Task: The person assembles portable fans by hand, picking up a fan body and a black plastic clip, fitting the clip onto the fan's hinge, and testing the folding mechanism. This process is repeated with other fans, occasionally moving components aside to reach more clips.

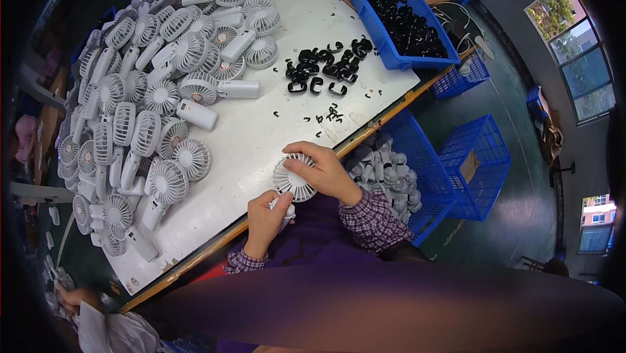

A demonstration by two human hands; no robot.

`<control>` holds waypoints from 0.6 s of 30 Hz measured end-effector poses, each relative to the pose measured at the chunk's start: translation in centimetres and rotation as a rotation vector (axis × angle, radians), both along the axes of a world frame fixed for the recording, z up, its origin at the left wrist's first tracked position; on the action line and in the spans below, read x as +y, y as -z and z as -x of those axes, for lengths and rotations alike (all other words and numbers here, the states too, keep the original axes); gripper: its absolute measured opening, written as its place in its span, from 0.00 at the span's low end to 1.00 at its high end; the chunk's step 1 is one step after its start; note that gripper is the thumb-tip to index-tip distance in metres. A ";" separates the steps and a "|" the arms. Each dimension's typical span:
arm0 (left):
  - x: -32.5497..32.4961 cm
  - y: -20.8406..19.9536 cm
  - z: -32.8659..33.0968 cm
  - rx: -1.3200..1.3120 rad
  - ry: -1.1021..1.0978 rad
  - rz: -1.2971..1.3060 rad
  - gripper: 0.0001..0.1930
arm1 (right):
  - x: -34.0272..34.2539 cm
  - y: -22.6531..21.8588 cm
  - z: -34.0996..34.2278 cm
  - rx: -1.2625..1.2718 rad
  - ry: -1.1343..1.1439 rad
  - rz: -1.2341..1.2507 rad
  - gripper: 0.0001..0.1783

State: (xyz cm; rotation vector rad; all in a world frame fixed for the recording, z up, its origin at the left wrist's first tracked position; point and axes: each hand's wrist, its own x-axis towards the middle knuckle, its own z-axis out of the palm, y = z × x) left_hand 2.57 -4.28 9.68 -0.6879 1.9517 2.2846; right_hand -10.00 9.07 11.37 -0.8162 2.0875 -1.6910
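Observation:
Both my hands hold one white handheld fan [295, 182] just over the near edge of the table. My left hand [266, 219] is closed round its handle, with the thumb laid along it. My right hand [319, 171] grips the round slatted head, fingers over the top rim and thumb across the grille. Beyond the fan, small black curved clips [316, 84] lie scattered on the white tabletop [241, 141], with tinier black bits around them. To the left, a large heap of white handheld fans [163, 95] covers the table.
A blue bin of black parts [417, 61] stands at the table's far right. Below the wooden edge, a blue crate [424, 177] holds several white fans [391, 183]; another blue crate [479, 167] is beside it. At lower left, another person's hand [75, 299] is near more fans.

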 end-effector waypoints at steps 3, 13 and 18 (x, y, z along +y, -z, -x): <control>-1.0 0.0 -0.8 -0.053 0.074 -0.303 0.17 | 1.2 -0.3 3.6 0.146 0.291 -0.059 0.11; -1.9 -1.5 0.0 0.250 -0.002 -0.463 0.19 | 2.4 2.9 12.4 0.561 0.470 -0.284 0.04; -2.1 0.3 2.7 0.362 -0.063 -0.214 0.21 | 2.3 -2.2 1.9 -0.592 0.067 0.551 0.03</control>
